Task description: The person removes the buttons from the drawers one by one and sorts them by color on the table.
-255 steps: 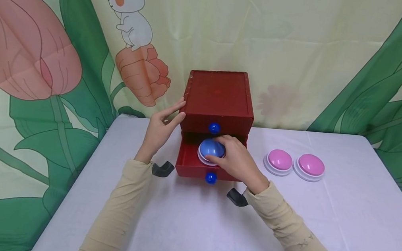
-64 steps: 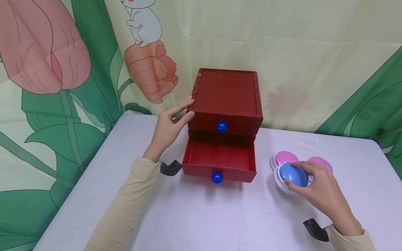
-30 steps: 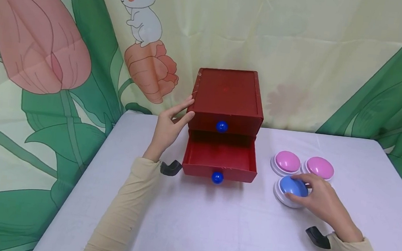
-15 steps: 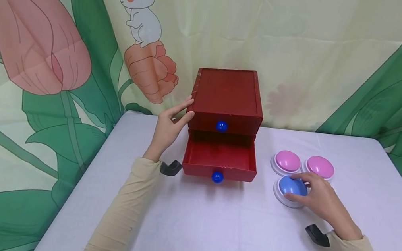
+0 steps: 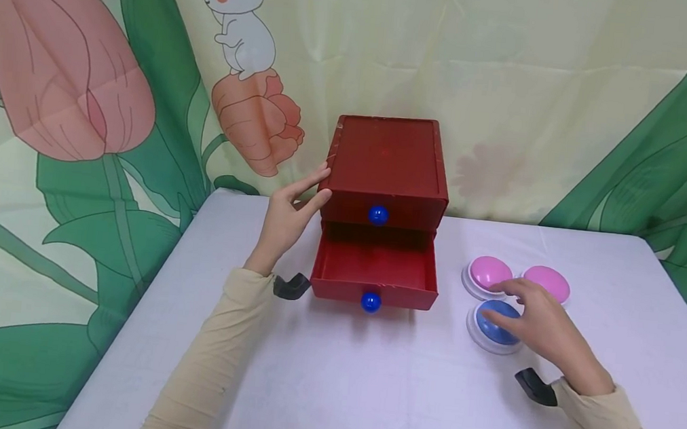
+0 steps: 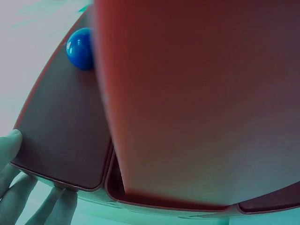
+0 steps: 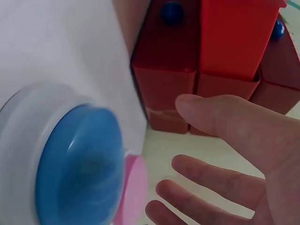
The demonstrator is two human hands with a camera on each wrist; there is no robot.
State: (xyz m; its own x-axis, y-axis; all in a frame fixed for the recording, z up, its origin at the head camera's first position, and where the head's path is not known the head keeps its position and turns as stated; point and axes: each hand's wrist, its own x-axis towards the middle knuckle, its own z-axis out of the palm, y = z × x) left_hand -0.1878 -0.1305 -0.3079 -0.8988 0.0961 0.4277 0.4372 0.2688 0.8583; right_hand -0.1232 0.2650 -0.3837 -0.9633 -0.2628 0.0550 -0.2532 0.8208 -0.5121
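Observation:
A red drawer cabinet (image 5: 385, 153) stands at the back middle in the head view. Its open drawer (image 5: 337, 291) sticks out below the top one, with nothing inside. My left hand (image 5: 281, 228) rests against the cabinet's left side, fingers extended; in the left wrist view its fingers (image 6: 10, 145) reach the upper compartment's edge. To the right, a blue dome button (image 5: 496, 329) on a round white base lies on the table. Just over it hovers my right hand (image 5: 545, 327), spread and holding nothing. The right wrist view shows thumb and fingers apart from the blue dome (image 7: 82, 164).
Two pink dome buttons (image 5: 490, 272) on white bases lie side by side behind the blue one. Blue round knobs (image 5: 378, 215) are on the drawers. A third closed compartment (image 7: 286, 70) shows in the right wrist view. White cloth covers the table (image 5: 329, 377).
Earlier my right hand took the blue button from the drawer and set it in front of the pink ones. Now its fingers have let go and lifted slightly. My left hand stays at the cabinet.

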